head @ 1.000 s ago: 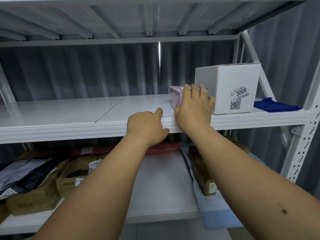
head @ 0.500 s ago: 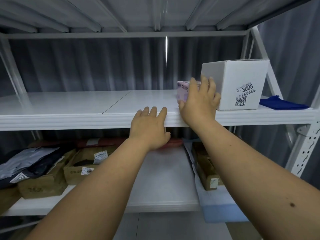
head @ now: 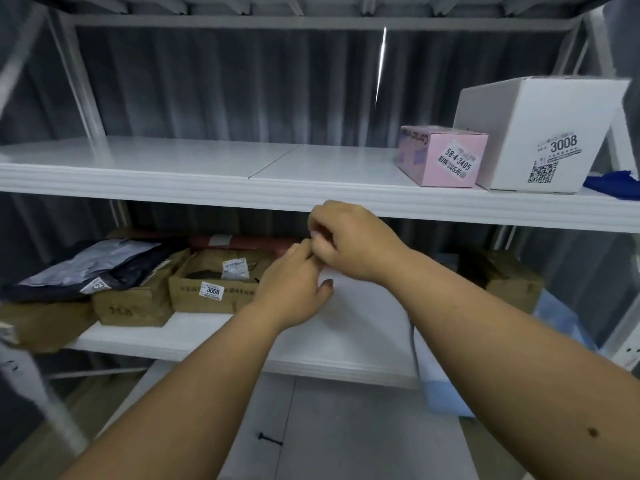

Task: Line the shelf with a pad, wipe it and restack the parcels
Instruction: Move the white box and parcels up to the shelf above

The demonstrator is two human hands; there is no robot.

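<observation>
The white upper shelf carries a pink box and, touching its right side, a taller white box labelled 3008. Right of them a blue cloth lies at the shelf's end. Both hands hang below that shelf's front edge, in front of the lower shelf. My right hand is curled into a loose fist. The fingertips of my left hand touch its underside. I see no object in either hand.
On the lower shelf at the left lie a dark and grey mail bag, several brown cartons and a red parcel. Another brown carton sits at the right on a light blue sheet that hangs over the edge.
My right hand has let go of the pink box and dropped below the shelf edge. My left hand came off the edge too. The two now meet lower down, and the view has tilted down and left.
</observation>
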